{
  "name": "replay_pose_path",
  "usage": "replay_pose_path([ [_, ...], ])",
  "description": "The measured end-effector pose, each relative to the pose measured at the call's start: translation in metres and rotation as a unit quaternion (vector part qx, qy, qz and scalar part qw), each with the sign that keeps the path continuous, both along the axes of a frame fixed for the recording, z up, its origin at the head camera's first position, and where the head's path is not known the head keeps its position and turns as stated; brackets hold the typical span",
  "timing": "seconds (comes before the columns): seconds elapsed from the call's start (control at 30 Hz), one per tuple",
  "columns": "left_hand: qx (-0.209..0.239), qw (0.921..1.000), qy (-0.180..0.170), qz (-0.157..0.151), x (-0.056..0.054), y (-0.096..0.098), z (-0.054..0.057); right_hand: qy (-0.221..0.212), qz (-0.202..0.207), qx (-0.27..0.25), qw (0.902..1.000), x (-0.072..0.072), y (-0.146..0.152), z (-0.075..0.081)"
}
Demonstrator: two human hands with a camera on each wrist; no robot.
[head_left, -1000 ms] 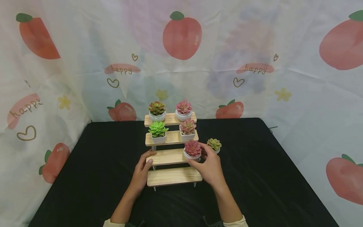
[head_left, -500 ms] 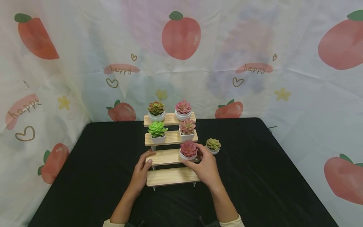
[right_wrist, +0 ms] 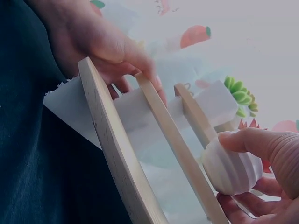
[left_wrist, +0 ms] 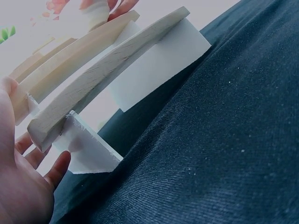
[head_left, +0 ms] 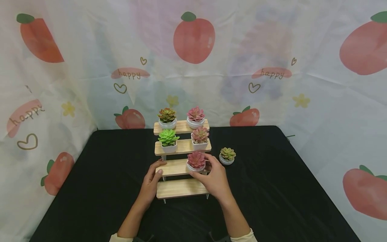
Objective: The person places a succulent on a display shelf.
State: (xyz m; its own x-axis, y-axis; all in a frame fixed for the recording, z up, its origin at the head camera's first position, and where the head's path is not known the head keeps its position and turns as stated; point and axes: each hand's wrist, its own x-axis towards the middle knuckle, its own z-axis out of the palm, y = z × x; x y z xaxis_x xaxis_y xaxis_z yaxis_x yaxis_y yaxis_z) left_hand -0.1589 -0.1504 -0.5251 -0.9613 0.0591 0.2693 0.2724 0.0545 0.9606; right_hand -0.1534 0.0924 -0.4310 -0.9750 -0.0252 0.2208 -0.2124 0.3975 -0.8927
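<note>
A four-step wooden display stand (head_left: pixel 181 189) with white side supports is on the black cloth. My left hand (head_left: pixel 152 176) grips the left end of its second step from the front, thumb on top. Over the right part of that same step, my right hand (head_left: pixel 217 176) holds a dark pink potted succulent (head_left: pixel 196 160) between thumb and fingers. Its ribbed white pot (right_wrist: pixel 233 165) shows in the right wrist view. Whether the pot's base touches the wood, I cannot tell. In the left wrist view, my left hand's fingers (left_wrist: pixel 58 169) lie beside the white support.
On the upper steps stand a reddish-green succulent (head_left: pixel 167 116), a pink one (head_left: pixel 196 116), a bright green one (head_left: pixel 168 139) and a dusty pink one (head_left: pixel 200 137). A yellow-green potted succulent (head_left: pixel 227 155) sits on the cloth (head_left: pixel 272 188) right of the stand.
My right hand has moved the dark pink succulent leftward along the step, away from its right end. The left hand has kept its place on the stand.
</note>
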Motion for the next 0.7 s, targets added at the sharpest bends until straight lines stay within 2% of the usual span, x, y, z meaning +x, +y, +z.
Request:
replay_pose_path([
  [0.7,0.000,1.0000,0.000,0.002,0.002,0.000,0.001,0.013,0.041,-0.015,0.9989,0.001,-0.018,-0.003],
])
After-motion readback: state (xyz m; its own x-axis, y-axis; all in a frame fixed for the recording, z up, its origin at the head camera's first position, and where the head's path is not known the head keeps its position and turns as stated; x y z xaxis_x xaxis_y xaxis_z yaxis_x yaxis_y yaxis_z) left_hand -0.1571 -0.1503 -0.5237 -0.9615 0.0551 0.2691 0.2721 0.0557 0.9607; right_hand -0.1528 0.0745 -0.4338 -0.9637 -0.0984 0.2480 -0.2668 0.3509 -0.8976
